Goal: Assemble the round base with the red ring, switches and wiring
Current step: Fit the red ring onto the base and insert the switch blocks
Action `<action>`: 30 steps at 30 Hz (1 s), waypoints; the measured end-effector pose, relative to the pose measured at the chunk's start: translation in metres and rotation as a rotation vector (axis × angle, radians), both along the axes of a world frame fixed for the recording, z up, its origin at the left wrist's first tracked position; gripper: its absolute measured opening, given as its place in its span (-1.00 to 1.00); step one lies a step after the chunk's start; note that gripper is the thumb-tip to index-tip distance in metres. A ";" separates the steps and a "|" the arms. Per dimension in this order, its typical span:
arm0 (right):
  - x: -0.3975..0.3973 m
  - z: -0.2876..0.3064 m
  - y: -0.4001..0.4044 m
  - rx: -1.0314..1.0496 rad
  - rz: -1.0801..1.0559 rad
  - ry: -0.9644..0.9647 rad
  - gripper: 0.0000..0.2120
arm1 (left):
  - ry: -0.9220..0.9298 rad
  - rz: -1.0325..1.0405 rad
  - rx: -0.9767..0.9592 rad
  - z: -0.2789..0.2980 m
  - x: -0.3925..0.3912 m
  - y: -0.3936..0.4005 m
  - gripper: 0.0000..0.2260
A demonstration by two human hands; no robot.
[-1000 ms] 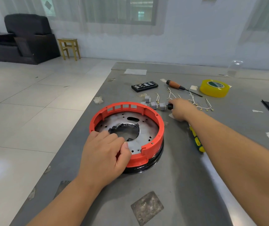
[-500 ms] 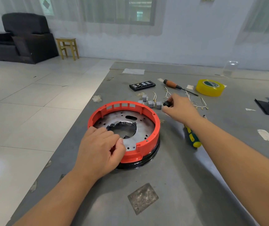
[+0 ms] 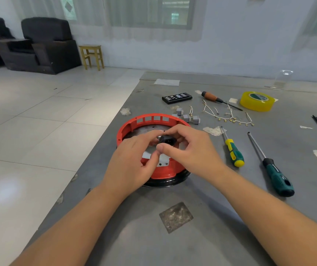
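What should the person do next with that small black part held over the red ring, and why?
Probably lower the black part toward a slot in the red ring. Both hands, left and right, pinch it just above the ring, so seating it looks nearest; which slot is unclear.

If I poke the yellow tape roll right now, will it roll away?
Probably not: the yellow tape roll lies flat on the grey table, so it would likely slide. It looks light, and stood on edge it could roll.
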State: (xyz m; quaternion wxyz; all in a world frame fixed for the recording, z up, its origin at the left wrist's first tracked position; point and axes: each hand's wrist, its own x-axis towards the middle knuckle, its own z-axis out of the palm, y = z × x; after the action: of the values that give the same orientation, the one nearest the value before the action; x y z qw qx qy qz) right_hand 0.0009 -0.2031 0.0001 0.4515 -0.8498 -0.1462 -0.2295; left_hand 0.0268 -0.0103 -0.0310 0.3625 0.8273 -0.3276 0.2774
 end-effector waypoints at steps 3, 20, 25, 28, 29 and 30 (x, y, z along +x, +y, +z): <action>0.000 -0.003 0.000 0.020 -0.001 0.023 -0.79 | -0.040 -0.017 0.004 0.000 0.001 0.001 -0.65; -0.003 0.000 -0.010 -0.003 0.094 0.083 -0.76 | 0.057 -0.014 -0.039 0.002 -0.002 0.004 -0.70; -0.001 -0.001 -0.011 -0.007 0.092 0.138 -0.84 | 0.047 -0.022 -0.002 0.002 -0.001 0.006 -0.67; -0.002 0.002 -0.012 0.007 0.075 0.142 -0.87 | 0.039 -0.057 0.015 0.001 0.002 0.009 -0.64; -0.003 0.002 -0.013 0.007 0.071 0.139 -0.87 | 0.037 -0.069 0.019 0.001 0.002 0.010 -0.63; -0.003 0.003 -0.013 0.012 0.071 0.141 -0.87 | 0.040 -0.080 0.025 0.002 0.003 0.011 -0.61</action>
State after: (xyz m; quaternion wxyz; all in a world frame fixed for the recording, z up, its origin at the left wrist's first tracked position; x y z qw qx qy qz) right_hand -0.0026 -0.2160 0.0028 0.4735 -0.8555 -0.1425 -0.1537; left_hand 0.0293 0.0006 -0.0295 0.3695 0.8232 -0.3566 0.2422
